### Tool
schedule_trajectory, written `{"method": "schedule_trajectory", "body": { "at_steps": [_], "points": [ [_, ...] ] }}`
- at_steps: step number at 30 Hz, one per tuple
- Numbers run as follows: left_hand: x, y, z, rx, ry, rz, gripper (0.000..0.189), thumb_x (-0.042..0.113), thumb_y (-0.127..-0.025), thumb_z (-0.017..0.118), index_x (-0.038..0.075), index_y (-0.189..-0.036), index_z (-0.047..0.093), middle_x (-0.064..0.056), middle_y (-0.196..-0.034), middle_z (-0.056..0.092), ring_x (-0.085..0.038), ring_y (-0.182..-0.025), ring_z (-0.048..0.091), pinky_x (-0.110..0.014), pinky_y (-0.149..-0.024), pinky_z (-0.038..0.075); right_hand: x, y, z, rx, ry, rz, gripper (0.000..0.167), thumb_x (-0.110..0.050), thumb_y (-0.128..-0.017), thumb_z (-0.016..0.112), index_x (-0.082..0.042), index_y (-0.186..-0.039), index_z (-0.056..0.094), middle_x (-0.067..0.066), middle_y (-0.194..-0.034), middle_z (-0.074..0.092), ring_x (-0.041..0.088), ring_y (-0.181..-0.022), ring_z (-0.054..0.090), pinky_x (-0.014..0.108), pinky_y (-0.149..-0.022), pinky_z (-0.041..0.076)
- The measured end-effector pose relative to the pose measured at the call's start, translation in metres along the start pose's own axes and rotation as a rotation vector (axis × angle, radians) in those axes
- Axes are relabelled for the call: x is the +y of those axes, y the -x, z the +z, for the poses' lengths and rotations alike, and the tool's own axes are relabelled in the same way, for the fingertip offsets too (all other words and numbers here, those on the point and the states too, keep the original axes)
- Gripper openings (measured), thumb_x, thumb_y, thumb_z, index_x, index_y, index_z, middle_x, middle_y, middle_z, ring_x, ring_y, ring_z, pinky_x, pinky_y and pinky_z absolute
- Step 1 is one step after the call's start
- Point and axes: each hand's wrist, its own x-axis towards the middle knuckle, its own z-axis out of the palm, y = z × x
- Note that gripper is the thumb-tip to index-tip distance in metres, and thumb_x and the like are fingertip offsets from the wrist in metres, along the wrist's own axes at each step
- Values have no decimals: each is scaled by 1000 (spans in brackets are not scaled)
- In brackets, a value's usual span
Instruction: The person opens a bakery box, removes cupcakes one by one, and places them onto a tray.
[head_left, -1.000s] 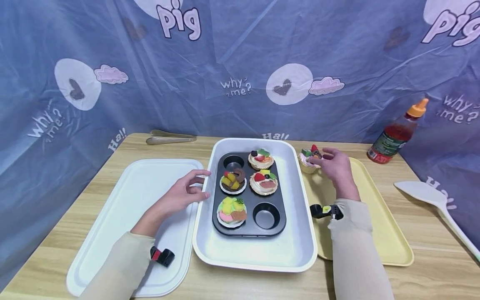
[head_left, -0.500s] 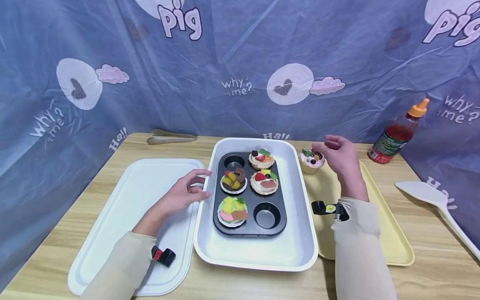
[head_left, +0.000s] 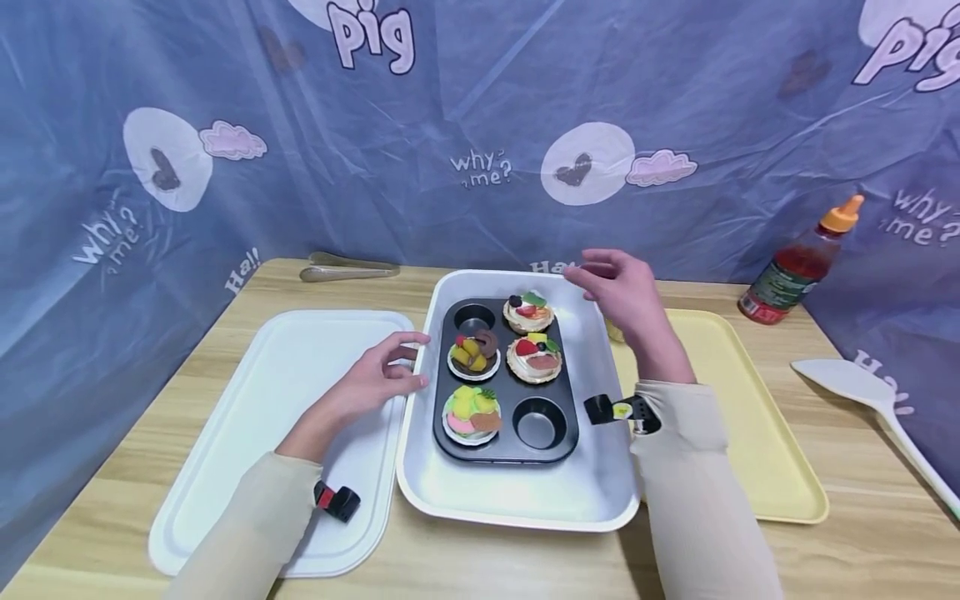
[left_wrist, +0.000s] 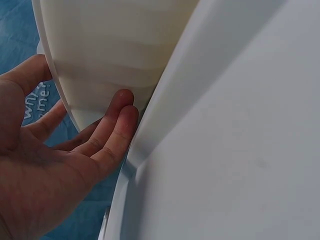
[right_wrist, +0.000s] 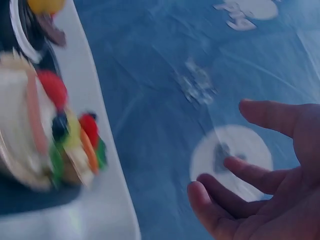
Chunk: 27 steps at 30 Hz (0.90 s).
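Note:
My left hand touches the left side of a deep white rectangular pan. In the left wrist view, the relaxed fingers of my left hand lie against the pan's outer wall, right at its rim. A dark muffin tin sits inside the pan and holds several fruit-topped tarts, among them a cream tart; two cups hold nothing. My right hand hovers over the pan's back right corner with loose, spread fingers and nothing in them. Behind it, a cupcake is mostly hidden.
On the left, a flat white tray lies under my left forearm. A yellow tray is on the right, beside a large white spoon. A red sauce bottle and metal tongs are at the back.
My right hand has let go of the cupcake, risen and moved left over the pan's corner. The cupcake stays at the right of the pan. My left hand keeps its place.

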Motion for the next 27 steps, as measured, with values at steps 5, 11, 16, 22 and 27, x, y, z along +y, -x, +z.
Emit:
{"method": "schedule_trajectory", "body": {
  "at_steps": [5, 11, 16, 22, 27],
  "points": [
    [-1, -3, 1, 1, 16, -3, 60, 14, -93, 72, 15, -146, 45, -20, -140, 51, -26, -110, 66, -33, -93, 49, -9, -8, 27, -28, -37, 56, 63, -30, -95, 70, -6, -148, 46, 21, -152, 47, 37, -134, 53, 48, -111, 44],
    [-1, -2, -2, 9, 20, -6, 60, 14, -92, 72, 15, -146, 45, -20, -140, 52, -25, -110, 65, -30, -89, 51, -3, -20, 53, -29, -64, 84, 65, -28, -94, 71, -6, -149, 45, 20, -155, 43, 36, -141, 45, 47, -114, 41],
    [-2, -3, -2, 3, 25, -4, 60, 13, -92, 72, 15, -146, 45, -20, -140, 52, -25, -109, 65, -30, -88, 53, 11, -27, 64, -24, -28, 87, 71, -30, -92, 73, -6, -151, 42, 21, -158, 38, 37, -144, 41, 46, -115, 40],
    [-4, -3, -2, -10, 13, 25, 61, 16, -92, 72, 14, -146, 44, -20, -140, 51, -21, -106, 66, -28, -86, 53, 26, -29, 69, -42, 88, 84, 77, -36, -90, 74, -8, -153, 41, 21, -157, 40, 36, -144, 42, 46, -115, 39],
    [-5, -4, -1, -11, 20, 15, 61, 15, -92, 72, 16, -146, 44, -20, -140, 51, -22, -104, 66, -29, -87, 53, 35, -30, 71, -23, 23, 98, 74, -30, -89, 76, -6, -151, 43, 25, -155, 42, 38, -142, 44, 46, -114, 41]
  ]
}}
